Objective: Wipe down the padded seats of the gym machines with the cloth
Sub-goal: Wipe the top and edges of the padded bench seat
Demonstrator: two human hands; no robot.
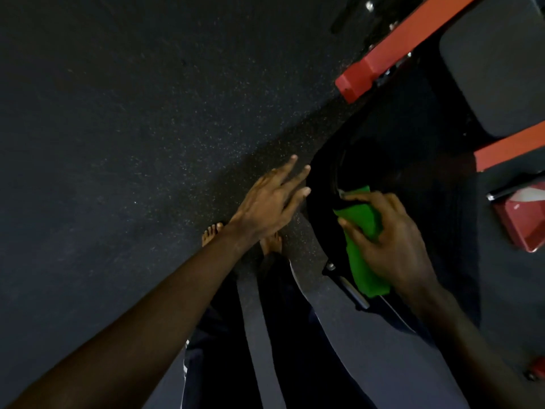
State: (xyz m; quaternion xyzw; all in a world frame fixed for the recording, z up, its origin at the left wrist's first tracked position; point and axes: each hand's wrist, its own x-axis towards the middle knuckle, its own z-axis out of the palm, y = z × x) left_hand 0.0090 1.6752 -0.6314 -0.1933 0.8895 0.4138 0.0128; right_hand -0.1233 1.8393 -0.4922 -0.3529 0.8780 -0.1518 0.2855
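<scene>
– Cloth (364,270) first: where is it?

– Folded and green, in the right hand (398,249), held down on the black padded seat (368,160) near its rounded left edge. The fingers curl over the top of the cloth and the thumb closes on its near side, so that hand grips it.

– And the left hand (271,202)?

– Open and holding nothing. Its fingers are straight and spread, the tips just beside the seat's edge; I cannot tell whether they touch it. The arm reaches in from the lower left.

– What surrounds the seat?

– A red frame (392,51) runs on a slant across the upper right, and a second dark pad (495,69) sits beyond it, apart from the cloth. A glossy red part (525,222) shows at the right edge. Below the seat, just beside the cloth's lower end, a metal fitting (354,290) sticks out.

– Underfoot?

– A dark speckled floor (147,113). The person's bare feet (211,233) stand on it to the left of the seat, with dark trousers (295,349) above them.
</scene>
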